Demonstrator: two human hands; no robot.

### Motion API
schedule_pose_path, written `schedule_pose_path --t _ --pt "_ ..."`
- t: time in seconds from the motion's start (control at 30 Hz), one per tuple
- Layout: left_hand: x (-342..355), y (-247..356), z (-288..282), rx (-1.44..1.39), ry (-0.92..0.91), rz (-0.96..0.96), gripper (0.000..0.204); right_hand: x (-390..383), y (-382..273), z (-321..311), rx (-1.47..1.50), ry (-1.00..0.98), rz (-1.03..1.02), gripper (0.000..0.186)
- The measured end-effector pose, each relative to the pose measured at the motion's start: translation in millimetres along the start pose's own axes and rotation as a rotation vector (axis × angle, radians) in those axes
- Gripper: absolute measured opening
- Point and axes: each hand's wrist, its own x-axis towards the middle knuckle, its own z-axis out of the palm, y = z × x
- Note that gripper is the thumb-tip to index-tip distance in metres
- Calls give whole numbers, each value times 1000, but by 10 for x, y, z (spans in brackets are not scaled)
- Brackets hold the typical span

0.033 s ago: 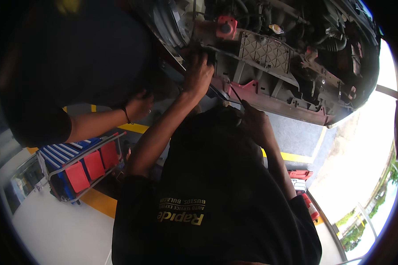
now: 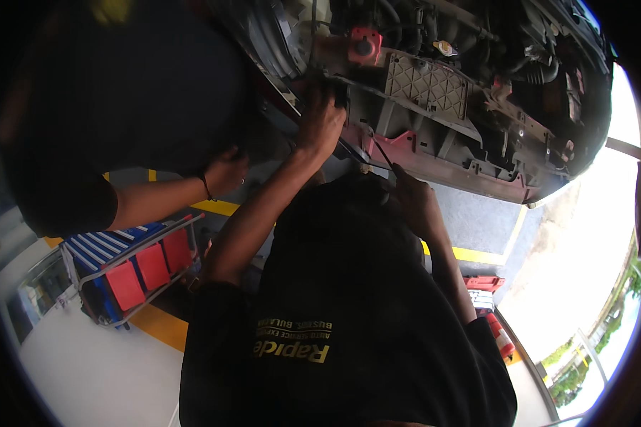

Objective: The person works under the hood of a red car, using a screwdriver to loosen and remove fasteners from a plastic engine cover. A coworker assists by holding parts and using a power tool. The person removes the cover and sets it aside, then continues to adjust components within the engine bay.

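My left hand point(image 2: 322, 128) reaches up to the left front corner of an opened car front point(image 2: 434, 153). Its fingers are curled in against a dark part there, and what they grip is hidden. Lower and to the right, my right hand point(image 2: 413, 199) is closed around a thin dark rod-shaped tool point(image 2: 383, 151). The rod slants up and left, its tip at the reddish lower crossmember point(image 2: 441, 162). I cannot tell whether the tip touches the metal. My black shirt point(image 2: 349, 285) fills the lower middle.
Another person in black stands close on the left, a banded hand point(image 2: 224, 174) near my left forearm. A cart with red and blue bins point(image 2: 139, 270) stands at lower left. Above are the engine bay and a yellow-topped cap point(image 2: 445, 48). Red items point(image 2: 502, 334) lie at right.
My left hand has shifted very slightly at the car's corner. My right hand and the rod have turned a little. The other person's hand stays in place.
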Motion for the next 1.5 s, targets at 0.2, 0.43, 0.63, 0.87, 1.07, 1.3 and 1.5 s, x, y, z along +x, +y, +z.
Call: schedule_pose_path --t 0.2,0.43,0.63,0.87,1.07,1.3,1.5 --pt "100 17 8 158 -14 93 17 2 27 -4 80 32 80 47" --pt "185 -309 32 -230 -56 48 15 -31 82 96 128 -25 36 46" --pt "162 -420 -151 -350 -161 -24 18 156 -156 282 81 86 -244 43" --pt "201 -235 -191 -131 -128 51 20 -47 -221 177 74 -75 -21 40" --pt "300 -391 -42 -160 -169 183 23 89 -162 588 43 122 -79 38" --pt "403 -590 -76 -183 -228 365 27 315 -363 753 114 180 -66 26" --pt "438 -630 -98 -242 -266 342 26 422 -457 856 156 204 16 24"
